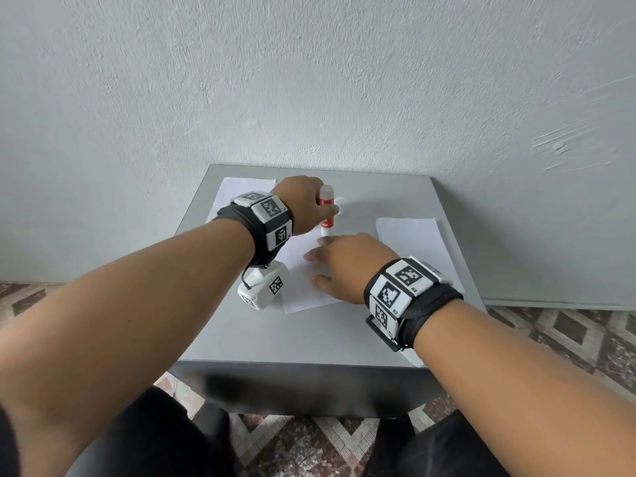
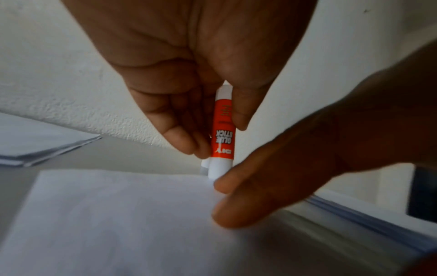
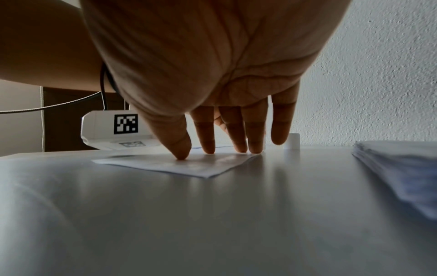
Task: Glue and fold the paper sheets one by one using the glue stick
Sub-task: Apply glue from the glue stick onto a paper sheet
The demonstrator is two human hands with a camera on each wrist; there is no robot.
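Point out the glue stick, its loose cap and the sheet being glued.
glue stick (image 2: 223,128): left wrist view, on its orange label.
cap (image 3: 292,141): right wrist view, on its side.
sheet (image 1: 301,290): head view, on its bare near part.

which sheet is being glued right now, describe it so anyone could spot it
On the grey table, look to the middle, between the two paper stacks. The sheet lies single under the right hand, whose fingertips press it flat, with the upright glue stick at its far edge.
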